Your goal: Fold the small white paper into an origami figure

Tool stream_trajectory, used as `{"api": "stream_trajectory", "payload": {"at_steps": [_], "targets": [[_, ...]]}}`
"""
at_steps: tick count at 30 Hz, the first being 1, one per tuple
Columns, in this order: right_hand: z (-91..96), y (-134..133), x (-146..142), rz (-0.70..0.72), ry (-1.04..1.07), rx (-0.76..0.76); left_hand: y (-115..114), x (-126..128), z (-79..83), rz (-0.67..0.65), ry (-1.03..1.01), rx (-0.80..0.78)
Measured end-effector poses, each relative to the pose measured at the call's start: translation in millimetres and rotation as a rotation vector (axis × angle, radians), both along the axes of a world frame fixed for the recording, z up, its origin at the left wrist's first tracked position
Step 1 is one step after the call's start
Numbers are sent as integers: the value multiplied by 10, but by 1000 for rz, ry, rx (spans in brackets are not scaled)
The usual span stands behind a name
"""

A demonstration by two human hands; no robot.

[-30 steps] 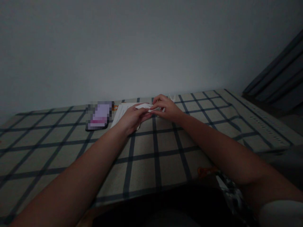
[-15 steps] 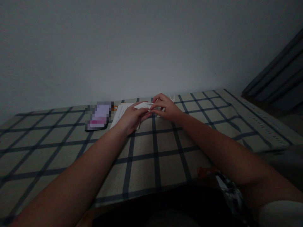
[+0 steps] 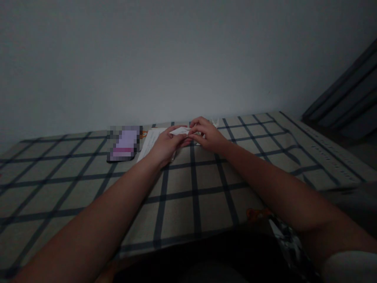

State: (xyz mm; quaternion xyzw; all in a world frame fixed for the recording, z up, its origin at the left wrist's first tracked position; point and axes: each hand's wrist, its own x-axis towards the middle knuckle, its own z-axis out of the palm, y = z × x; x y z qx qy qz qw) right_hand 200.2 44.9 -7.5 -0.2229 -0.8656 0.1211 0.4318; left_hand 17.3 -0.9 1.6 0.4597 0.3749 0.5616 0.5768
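A folded piece of white paper (image 3: 179, 131) is held between my two hands, a little above the checked cloth. My left hand (image 3: 167, 144) is closed on its left part, thumb on top and fingers beneath. From the right, my right hand (image 3: 208, 135) pinches the paper's edge with bent fingers near my left thumb tip. Printed white sheets (image 3: 150, 142) lie on the cloth, partly under and behind my left hand and wrist. The exact folds are too small and dim to make out.
A phone (image 3: 125, 143) with a blurred, lit screen lies left of the sheets. Small white scraps (image 3: 215, 122) sit beyond my right hand. The checked cloth (image 3: 179, 196) covers the table up to a plain wall (image 3: 182, 59). A dark curtain (image 3: 350, 90) hangs at the right.
My fingers have shifted slightly on the folded paper, with both hands still together on it. The whole view has moved a little; the phone and sheets lie as before.
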Motion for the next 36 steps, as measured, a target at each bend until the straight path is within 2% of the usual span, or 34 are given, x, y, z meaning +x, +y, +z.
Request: {"api": "stream_trajectory", "payload": {"at_steps": [6, 16, 20, 23, 25, 28, 32, 36], "targets": [[-6, 4, -39, -42, 170, -292, -4, -3, -8, 11, 43, 65], [26, -26, -38, -21, 221, -350, -10, -96, -19, 69, 365, 235], [32, -18, -43, -17, 335, -496, -31, -138, 45, 102, 563, 296], [34, 13, -28, 15, 360, -622, -64, -151, 101, 53, 645, 278], [37, 29, -9, 68, 277, -678, -80, -151, 120, 2, 655, 258], [52, 28, 18, 102, 181, -729, -74, -147, 93, -9, 594, 268], [89, 6, 31, 55, 195, -767, -7, -153, 3, 28, 487, 336], [102, -9, 12, 15, 228, -785, 49, -163, -17, 138, 456, 354]]}}
